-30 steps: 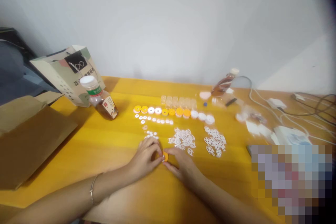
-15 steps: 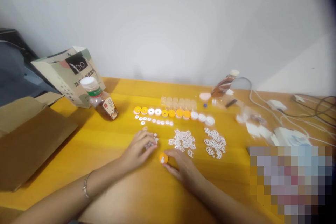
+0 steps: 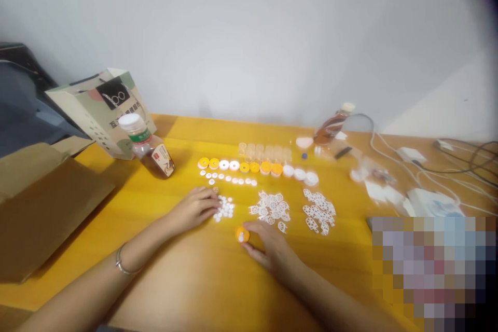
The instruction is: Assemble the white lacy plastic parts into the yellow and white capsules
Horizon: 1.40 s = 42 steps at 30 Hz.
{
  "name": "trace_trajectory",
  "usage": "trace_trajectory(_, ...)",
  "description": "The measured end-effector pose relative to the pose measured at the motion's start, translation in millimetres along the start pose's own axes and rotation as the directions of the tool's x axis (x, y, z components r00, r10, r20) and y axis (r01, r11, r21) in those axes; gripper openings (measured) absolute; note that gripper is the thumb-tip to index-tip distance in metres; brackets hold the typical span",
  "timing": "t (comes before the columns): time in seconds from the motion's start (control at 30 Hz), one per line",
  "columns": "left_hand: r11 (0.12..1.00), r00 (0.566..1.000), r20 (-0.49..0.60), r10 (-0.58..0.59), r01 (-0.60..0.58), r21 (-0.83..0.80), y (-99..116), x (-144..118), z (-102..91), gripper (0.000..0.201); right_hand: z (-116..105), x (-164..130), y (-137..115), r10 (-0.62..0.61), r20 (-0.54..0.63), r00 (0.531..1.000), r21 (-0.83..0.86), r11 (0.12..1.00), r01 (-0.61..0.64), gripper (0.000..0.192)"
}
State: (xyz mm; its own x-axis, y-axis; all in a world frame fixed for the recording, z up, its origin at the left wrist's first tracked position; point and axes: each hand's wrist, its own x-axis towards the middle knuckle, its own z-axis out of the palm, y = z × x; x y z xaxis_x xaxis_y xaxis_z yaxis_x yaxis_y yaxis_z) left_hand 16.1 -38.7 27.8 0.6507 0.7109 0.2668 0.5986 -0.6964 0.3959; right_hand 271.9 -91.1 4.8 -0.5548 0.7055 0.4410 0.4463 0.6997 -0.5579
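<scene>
your right hand [image 3: 270,246] pinches 1 orange disc [image 3: 241,234] on table [image 3: 175,249] | left hand [image 3: 194,207] loose, fingertips at white-button pile [image 3: 224,207] just left-behind disc | 2 lattice piles [image 3: 272,206] behind disc

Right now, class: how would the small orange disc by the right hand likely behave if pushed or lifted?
The orange disc looks small and thin, so probably light. It lies flat on the table, so it likely slides rather than rolls. The right hand steadies it with its fingers.

This looks like a home desk used for small assembly work. A yellow wooden table [image 3: 187,280] against a plain white wall [image 3: 249,31] carries drink bottles [image 3: 147,146], charger cables [image 3: 447,166] and a paper shopping bag [image 3: 101,109].
</scene>
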Motion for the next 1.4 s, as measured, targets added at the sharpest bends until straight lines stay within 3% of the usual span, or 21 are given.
trace_trajectory(0.17,0.999,0.999,-0.034,0.018,-0.016,0.051,-1,0,3.0,0.016,0,0,0,0.012,0.007,1.000,-0.008,1.000,-0.012,0.030)
trace_trajectory(0.3,0.998,0.991,-0.121,0.052,-0.046,0.046,6,2,4.4,0.014,2,-1,1,0.010,0.006,1.000,-0.008,1.000,-0.010,0.031)
trace_trajectory(0.47,0.982,0.960,-0.226,0.166,-0.181,-0.046,26,7,15.5,0.010,2,-1,2,0.027,0.003,1.000,0.001,1.000,-0.027,0.031)
trace_trajectory(0.73,0.963,0.944,-0.191,0.268,-0.268,0.027,41,12,34.7,0.010,3,-2,2,0.049,0.008,0.999,0.023,0.999,-0.050,0.033)
trace_trajectory(1.13,0.934,0.940,-0.046,0.337,-0.327,0.145,41,8,31.9,0.014,6,-5,5,0.080,-0.010,0.997,0.020,0.997,-0.079,0.031)
trace_trajectory(1.4,0.945,0.950,-0.067,0.304,-0.292,0.148,44,6,33.3,0.015,5,-3,4,0.086,-0.009,0.996,0.035,0.996,-0.086,0.033)
